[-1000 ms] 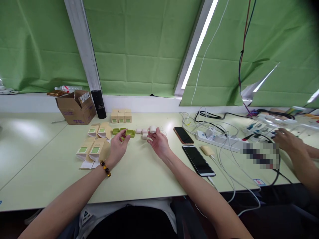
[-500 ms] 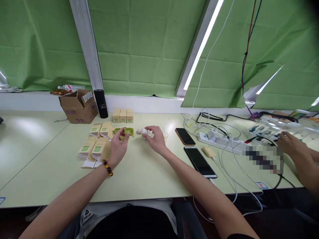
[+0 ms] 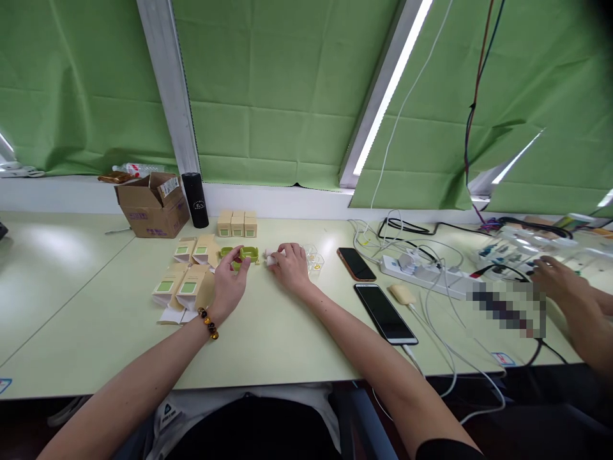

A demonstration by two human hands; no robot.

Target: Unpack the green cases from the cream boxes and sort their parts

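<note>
The left hand (image 3: 228, 284) is pinching the little green case (image 3: 248, 255) on the table (image 3: 268, 338), fingers curled around it. The right hand (image 3: 290, 268) is lying curled over a small white piece (image 3: 271, 260) just beside the case — how tightly it is gripping, I cannot tell. The piece could slip and be rolling toward the clear cups (image 3: 312, 255) — they are so close.
</note>
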